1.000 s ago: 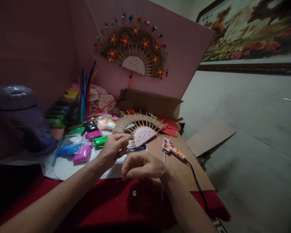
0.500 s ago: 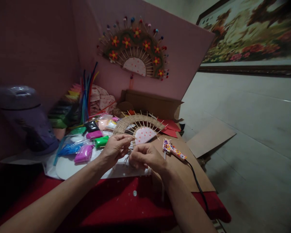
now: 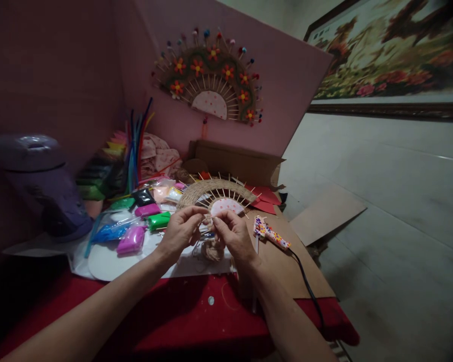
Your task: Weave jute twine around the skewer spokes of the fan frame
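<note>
Shifted farther off, my right hand sits beside my left hand. Both pinch what seems a thin strand, presumably to steady it.

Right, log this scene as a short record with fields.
Left hand: the left hand is pinched, apparently on a thin strand
Right hand: the right hand is pinched at the same spot, fingertips near the left's
Below the hands: ball of twine
Behind the hands: half-round twine fan with sticks
Right side: flower-patterned glue gun lying on cardboard
Left side: colourful packets
Upright board: decorated fan
</note>
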Action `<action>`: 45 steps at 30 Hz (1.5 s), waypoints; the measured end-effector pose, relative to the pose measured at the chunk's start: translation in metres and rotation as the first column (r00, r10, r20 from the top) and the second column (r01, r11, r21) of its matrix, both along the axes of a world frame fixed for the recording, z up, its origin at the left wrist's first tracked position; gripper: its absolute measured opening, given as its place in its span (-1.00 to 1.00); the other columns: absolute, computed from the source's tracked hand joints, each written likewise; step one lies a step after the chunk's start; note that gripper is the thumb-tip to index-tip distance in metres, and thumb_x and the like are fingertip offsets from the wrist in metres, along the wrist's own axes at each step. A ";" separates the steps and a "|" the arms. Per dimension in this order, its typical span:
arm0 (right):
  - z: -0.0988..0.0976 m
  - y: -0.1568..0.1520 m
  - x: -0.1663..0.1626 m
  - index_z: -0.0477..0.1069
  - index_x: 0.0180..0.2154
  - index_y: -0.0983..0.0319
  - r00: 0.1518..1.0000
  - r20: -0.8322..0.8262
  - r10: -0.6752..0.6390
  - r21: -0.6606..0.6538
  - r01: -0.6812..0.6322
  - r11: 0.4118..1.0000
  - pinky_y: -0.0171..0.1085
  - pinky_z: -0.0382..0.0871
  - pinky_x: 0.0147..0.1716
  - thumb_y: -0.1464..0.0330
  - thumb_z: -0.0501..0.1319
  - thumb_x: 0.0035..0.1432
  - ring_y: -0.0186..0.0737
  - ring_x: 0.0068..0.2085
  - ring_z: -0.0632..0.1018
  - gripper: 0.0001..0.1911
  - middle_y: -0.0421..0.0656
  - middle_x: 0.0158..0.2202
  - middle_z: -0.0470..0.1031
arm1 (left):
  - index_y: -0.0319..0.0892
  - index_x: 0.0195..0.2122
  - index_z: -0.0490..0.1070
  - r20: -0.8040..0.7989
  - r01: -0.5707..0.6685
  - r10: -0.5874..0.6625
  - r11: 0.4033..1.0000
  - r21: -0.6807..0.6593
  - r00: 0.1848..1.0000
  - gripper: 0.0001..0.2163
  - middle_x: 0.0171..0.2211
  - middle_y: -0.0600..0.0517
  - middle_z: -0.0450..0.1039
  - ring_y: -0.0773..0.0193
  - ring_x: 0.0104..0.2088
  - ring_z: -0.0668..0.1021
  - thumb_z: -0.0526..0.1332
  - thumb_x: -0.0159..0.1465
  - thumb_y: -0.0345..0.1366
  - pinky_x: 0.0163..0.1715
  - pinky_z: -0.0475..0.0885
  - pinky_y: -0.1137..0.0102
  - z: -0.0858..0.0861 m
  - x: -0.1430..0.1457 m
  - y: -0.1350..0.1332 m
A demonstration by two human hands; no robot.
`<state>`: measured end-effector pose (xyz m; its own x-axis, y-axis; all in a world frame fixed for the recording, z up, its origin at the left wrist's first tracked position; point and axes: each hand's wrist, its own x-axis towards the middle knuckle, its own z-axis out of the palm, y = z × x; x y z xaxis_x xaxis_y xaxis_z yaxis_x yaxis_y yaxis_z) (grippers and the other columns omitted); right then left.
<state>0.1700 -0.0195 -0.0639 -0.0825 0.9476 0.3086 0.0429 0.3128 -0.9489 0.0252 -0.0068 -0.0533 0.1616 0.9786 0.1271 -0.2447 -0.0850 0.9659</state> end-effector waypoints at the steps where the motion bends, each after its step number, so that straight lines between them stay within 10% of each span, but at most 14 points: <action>1: 0.000 0.000 0.000 0.31 -0.39 0.23 1.000 -0.005 0.001 -0.006 -0.001 1.000 -0.42 0.21 -0.63 0.20 0.20 0.11 -0.44 -0.58 0.34 -0.78 -0.28 -0.52 0.37 | -0.21 -0.41 0.42 0.006 -0.037 0.037 0.999 0.022 0.999 -0.89 -0.77 0.22 0.18 0.50 -0.79 0.16 0.18 0.04 -0.32 -0.79 -0.01 0.57 0.001 -0.001 -0.001; 16: 0.002 -0.001 0.002 0.33 -0.39 0.25 0.998 -0.056 -0.002 0.015 0.003 1.000 -0.40 0.19 -0.60 0.25 0.20 0.10 -0.45 -0.58 0.31 -0.81 -0.28 -0.55 0.34 | -0.23 -0.52 0.53 -0.093 -0.083 0.099 0.983 0.162 0.991 -0.77 -0.49 0.00 0.51 0.32 -0.42 0.45 0.22 0.13 -0.19 -0.37 0.31 0.46 0.001 -0.005 0.005; 23: 0.001 0.000 0.002 0.34 -0.41 0.25 0.998 -0.062 -0.001 0.023 0.002 1.000 -0.40 0.18 -0.62 0.26 0.21 0.08 -0.45 -0.60 0.31 -0.82 -0.28 -0.55 0.34 | -0.27 -0.48 0.52 -0.059 0.028 -0.028 1.000 0.010 0.998 -0.80 -0.55 0.03 0.48 0.37 -0.52 0.44 0.39 -0.07 -0.24 -0.48 0.31 0.48 0.005 0.000 -0.002; 45: -0.005 0.006 0.002 0.26 -0.39 0.21 0.989 -0.024 -0.148 0.035 0.149 0.988 -0.44 0.11 -0.68 0.18 -0.01 0.22 -0.46 -0.64 0.23 -0.73 -0.32 -0.60 0.23 | -0.25 -0.52 0.41 -0.027 -0.099 0.103 0.988 0.114 0.994 -0.83 -0.59 0.10 0.38 0.40 -0.52 0.39 0.31 0.02 -0.25 -0.44 0.29 0.48 0.003 -0.002 0.001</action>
